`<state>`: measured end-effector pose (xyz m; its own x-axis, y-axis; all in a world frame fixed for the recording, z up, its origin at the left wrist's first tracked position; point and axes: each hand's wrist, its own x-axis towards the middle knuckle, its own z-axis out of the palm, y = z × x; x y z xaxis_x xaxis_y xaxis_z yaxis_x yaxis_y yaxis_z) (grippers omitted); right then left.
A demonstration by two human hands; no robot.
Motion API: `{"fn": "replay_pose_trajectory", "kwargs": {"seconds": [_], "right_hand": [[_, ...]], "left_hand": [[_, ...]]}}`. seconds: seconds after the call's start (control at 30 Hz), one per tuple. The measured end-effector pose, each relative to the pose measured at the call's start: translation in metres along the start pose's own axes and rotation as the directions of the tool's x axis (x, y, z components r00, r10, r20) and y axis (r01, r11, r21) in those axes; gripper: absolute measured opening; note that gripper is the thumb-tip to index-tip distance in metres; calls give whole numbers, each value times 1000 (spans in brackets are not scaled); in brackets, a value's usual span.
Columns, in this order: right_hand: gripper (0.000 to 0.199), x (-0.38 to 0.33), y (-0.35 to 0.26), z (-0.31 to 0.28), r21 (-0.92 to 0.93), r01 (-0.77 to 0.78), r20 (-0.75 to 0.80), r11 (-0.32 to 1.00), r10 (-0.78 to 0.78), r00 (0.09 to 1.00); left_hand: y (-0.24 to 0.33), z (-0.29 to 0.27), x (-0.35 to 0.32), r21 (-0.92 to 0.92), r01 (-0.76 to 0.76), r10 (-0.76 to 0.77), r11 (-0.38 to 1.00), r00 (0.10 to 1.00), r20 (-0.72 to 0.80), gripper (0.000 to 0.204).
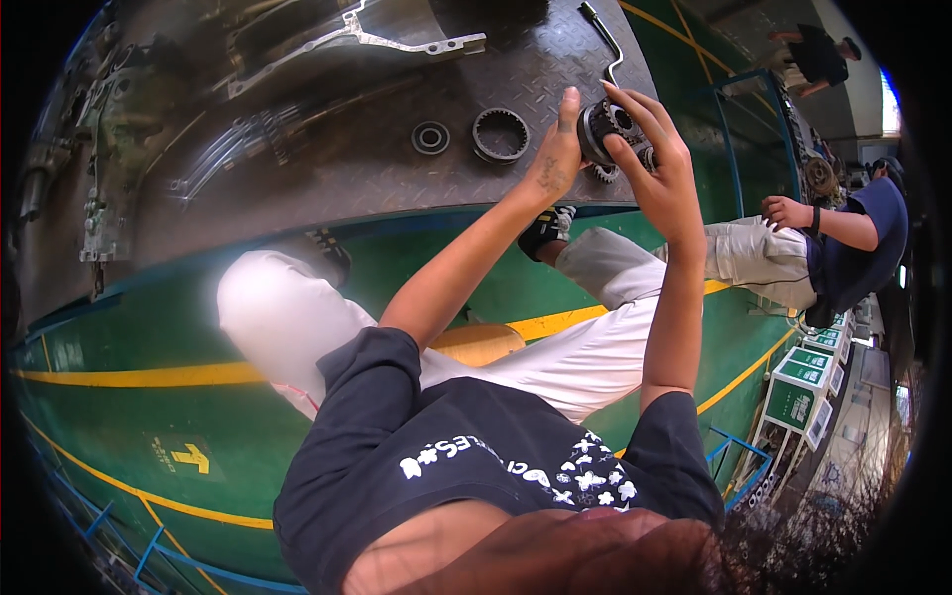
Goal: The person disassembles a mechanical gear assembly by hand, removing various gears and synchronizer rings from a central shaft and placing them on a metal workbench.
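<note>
Above the right end of the workbench, my two hands hold a dark, toothed gear assembly (595,130) between them. My left hand (558,154) presses against its left side, with the fingers partly hidden behind it. The thumb and fingers of my right hand (658,159) are curled round its right side and top. Smaller toothed gears (604,173) show just below it, between my hands; I cannot tell whether they are joined to it. On the bench to the left stand an internally toothed ring (501,136) and a round bearing (430,138), both apart from my hands.
A bent crank-shaped tool (605,42) lies at the bench's far right. Toothed shafts (248,139), a metal gasket-like frame (352,33) and castings (104,169) cover the bench's (357,183) left part. A co-worker (843,233) is at the right. White-green boxes (798,387) stand behind.
</note>
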<state>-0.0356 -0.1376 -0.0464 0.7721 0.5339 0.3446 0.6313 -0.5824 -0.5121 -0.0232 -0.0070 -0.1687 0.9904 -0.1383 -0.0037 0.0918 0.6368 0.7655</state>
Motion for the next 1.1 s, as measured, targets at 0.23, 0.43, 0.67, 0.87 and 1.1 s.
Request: {"fn": "replay_pose_trajectory", "kwargs": {"seconds": [0.23, 0.43, 0.67, 0.87, 1.1], "right_hand": [[49, 5, -6, 3, 31, 24, 12, 999, -25, 1000], [50, 12, -15, -12, 23, 33, 130, 999, -36, 991], [52, 14, -14, -8, 9, -23, 142, 1000, 21, 990], [44, 14, -4, 9, -90, -46, 9, 995, 47, 999], [44, 16, -1, 9, -148, -11, -49, 989, 4, 999]], "left_hand": [[0, 0, 2, -76, -10, 8, 997, 1000, -28, 96], [4, -1, 1, -35, -26, 27, 999, 999, 46, 95], [-3, -2, 3, -37, -30, 32, 999, 997, 67, 94], [-14, -12, 9, 65, -17, 22, 998, 997, -70, 79], [-22, -18, -7, 762, -439, 650, 476, 759, 32, 44]]}}
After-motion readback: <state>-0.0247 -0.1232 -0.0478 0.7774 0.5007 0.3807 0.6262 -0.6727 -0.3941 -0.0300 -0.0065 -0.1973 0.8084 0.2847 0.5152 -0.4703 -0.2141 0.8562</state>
